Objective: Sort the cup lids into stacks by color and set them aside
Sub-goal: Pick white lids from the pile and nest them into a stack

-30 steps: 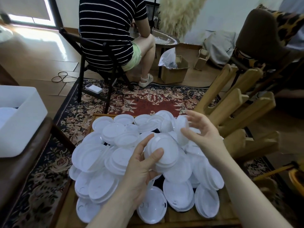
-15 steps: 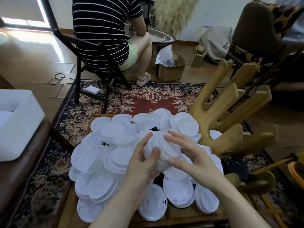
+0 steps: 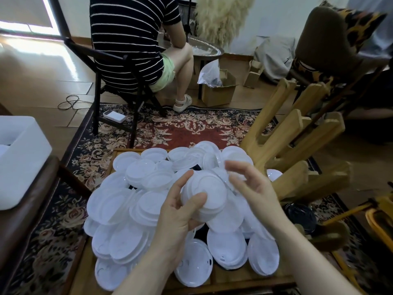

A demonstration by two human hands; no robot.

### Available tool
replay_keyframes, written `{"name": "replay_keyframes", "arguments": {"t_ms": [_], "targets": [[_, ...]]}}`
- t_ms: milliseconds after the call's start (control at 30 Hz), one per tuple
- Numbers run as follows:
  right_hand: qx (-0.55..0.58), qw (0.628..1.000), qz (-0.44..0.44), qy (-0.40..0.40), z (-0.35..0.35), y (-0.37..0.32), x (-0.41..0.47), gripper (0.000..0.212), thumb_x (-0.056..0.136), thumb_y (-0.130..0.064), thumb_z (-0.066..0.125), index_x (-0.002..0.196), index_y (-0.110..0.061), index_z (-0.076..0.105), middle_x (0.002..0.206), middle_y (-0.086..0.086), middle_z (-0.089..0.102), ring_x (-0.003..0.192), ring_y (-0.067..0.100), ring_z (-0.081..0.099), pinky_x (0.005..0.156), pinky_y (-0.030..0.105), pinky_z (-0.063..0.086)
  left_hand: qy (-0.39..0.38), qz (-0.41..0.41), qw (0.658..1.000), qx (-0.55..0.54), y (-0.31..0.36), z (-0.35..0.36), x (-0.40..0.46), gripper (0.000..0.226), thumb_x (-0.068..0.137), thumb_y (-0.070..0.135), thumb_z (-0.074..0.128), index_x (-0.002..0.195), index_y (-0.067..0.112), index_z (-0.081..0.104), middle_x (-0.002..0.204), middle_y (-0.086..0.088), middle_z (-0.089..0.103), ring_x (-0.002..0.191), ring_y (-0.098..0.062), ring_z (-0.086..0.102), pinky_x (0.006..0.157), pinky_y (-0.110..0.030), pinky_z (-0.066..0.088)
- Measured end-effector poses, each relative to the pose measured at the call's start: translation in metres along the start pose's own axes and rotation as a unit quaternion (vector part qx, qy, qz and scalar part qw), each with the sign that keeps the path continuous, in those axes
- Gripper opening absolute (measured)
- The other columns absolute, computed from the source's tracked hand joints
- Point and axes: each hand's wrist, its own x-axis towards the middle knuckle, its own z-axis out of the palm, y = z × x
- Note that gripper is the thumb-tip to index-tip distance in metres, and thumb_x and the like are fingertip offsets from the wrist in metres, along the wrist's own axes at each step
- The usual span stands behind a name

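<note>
While left hand (image 3: 176, 209) grips white lid stack (image 3: 205, 194), right hand (image 3: 253, 188) hovers loosely curled, empty.

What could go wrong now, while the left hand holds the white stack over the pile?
1. The left hand grips the stack of white lids by its edge alone; the right hand is off it, so lids may slide off into the pile.
2. Black lids show only through gaps under the white ones and could be missed.
3. The pile reaches the table edge; a nudge might push lids onto the rug.
</note>
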Motion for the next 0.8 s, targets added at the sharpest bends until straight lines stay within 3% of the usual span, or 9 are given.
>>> {"name": "replay_keyframes", "arguments": {"t_ms": [67, 133, 300, 533, 667, 800], "targets": [[-0.110, 0.990, 0.049, 0.076, -0.016, 0.015, 0.029, 0.020, 0.091, -0.017, 0.067, 0.111, -0.020, 0.065, 0.118, -0.003, 0.066, 0.108, 0.011, 0.062, 0.090, 0.027, 0.052, -0.001, 0.002, 1.000, 0.012, 0.000, -0.001, 0.000, 0.047, 0.063, 0.027, 0.078, 0.105, 0.050, 0.072, 0.118, 0.000, 0.071, 0.100, -0.019, 0.071, 0.073, -0.036, 0.060], [-0.251, 0.961, 0.078, 0.087, -0.031, 0.034, 0.058, 0.020, 0.091, -0.016, 0.066, 0.112, -0.018, 0.065, 0.117, 0.000, 0.064, 0.098, 0.012, 0.061, 0.086, 0.029, 0.050, -0.002, 0.005, 1.000, 0.012, 0.000, -0.001, 0.000, 0.049, 0.060, 0.029, 0.082, 0.104, 0.048, 0.072, 0.118, -0.002, 0.071, 0.099, -0.019, 0.071, 0.073, -0.036, 0.060], [-0.517, 0.843, 0.138, -0.044, -0.037, 0.066, 0.101, 0.031, 0.090, -0.032, 0.066, 0.117, -0.018, 0.065, 0.118, 0.003, 0.060, 0.109, 0.021, 0.054, 0.078, 0.034, 0.047, 0.001, 0.014, 1.000, -0.007, 0.004, -0.005, 0.003, 0.061, 0.047, 0.039, 0.088, 0.106, 0.045, 0.072, 0.118, -0.004, 0.070, 0.095, -0.016, 0.072, 0.067, -0.032, 0.058], [-0.608, 0.766, 0.181, -0.100, -0.031, 0.078, 0.105, 0.024, 0.093, -0.040, 0.057, 0.101, -0.021, 0.069, 0.104, -0.001, 0.066, 0.099, 0.021, 0.055, 0.075, 0.030, 0.042, 0.002, 0.001, 1.000, -0.023, 0.006, -0.010, 0.007, 0.054, 0.061, 0.026, 0.081, 0.113, 0.039, 0.071, 0.112, -0.001, 0.074, 0.092, -0.016, 0.073, 0.068, -0.033, 0.058], [-0.619, 0.762, 0.173, -0.081, -0.033, 0.072, 0.100, 0.022, 0.096, -0.020, 0.047, 0.098, -0.019, 0.069, 0.082, -0.003, 0.049, 0.085, 0.020, 0.047, 0.080, 0.031, 0.045, 0.003, 0.000, 1.000, -0.027, 0.007, -0.010, 0.007, 0.052, 0.061, 0.025, 0.080, 0.110, 0.040, 0.072, 0.110, 0.001, 0.074, 0.093, -0.015, 0.073, 0.069, -0.034, 0.059], [-0.611, 0.784, 0.109, -0.001, -0.040, 0.062, 0.091, 0.019, 0.094, -0.014, 0.046, 0.090, -0.013, 0.065, 0.084, 0.004, 0.059, 0.076, 0.022, 0.051, 0.064, 0.034, 0.045, -0.004, -0.005, 1.000, -0.029, 0.007, -0.008, 0.006, 0.052, 0.062, 0.022, 0.088, 0.107, 0.041, 0.073, 0.113, -0.001, 0.074, 0.094, -0.016, 0.073, 0.069, -0.034, 0.059]]}}
